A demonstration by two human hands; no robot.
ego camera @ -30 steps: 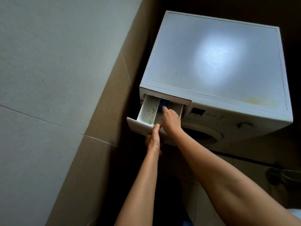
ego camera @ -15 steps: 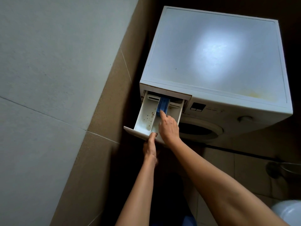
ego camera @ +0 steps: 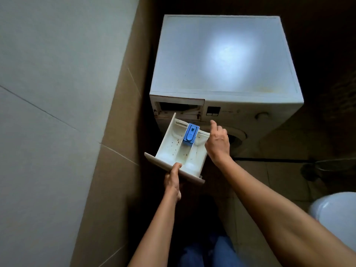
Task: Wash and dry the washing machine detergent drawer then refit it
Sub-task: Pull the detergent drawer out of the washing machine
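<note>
The white detergent drawer [ego camera: 173,147] is out of the washing machine [ego camera: 221,60] and hangs in the air in front of it. Brown spots dot its compartments, and a blue insert [ego camera: 190,133] sits in the middle one. My left hand [ego camera: 173,180] grips the drawer's front panel from below, thumb over the edge. My right hand [ego camera: 217,141] hovers just right of the drawer with the forefinger stretched out, holding nothing. The empty drawer slot [ego camera: 179,107] gapes dark at the machine's upper left.
A tiled wall [ego camera: 57,93] runs close along the left of the machine. A dark hose or cable [ego camera: 269,160] crosses the floor at the right. A white rounded object [ego camera: 335,218] shows at the lower right edge. My legs in blue jeans [ego camera: 208,253] are below.
The drawer has come fully out of its slot, pulled toward me by my left hand. My right hand has let go of the blue insert and moved to the right of the drawer.
</note>
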